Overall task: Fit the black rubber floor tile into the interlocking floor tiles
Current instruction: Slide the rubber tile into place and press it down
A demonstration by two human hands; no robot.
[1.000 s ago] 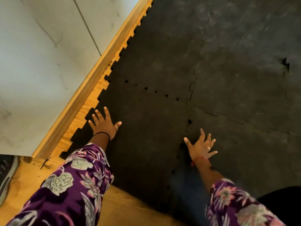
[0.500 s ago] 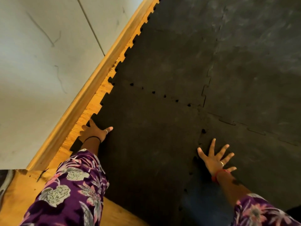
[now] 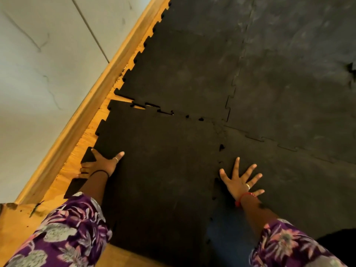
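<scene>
Two hands on black rubber floor tile [image 3: 158,170]: left hand [image 3: 100,164] w/ edge grip, right hand [image 3: 240,180] flat

Off to the left there's a pale wall [image 3: 48,74] filling the upper left of the frame, with a couple of thin cracks and one straight seam running across it. A wood baseboard [image 3: 107,74] runs diagonally along its bottom, from top centre down to lower left. Below that, bare orange wood floor [image 3: 17,224] shows at lower left, looking a bit scuffed and chipped near the corner.
</scene>
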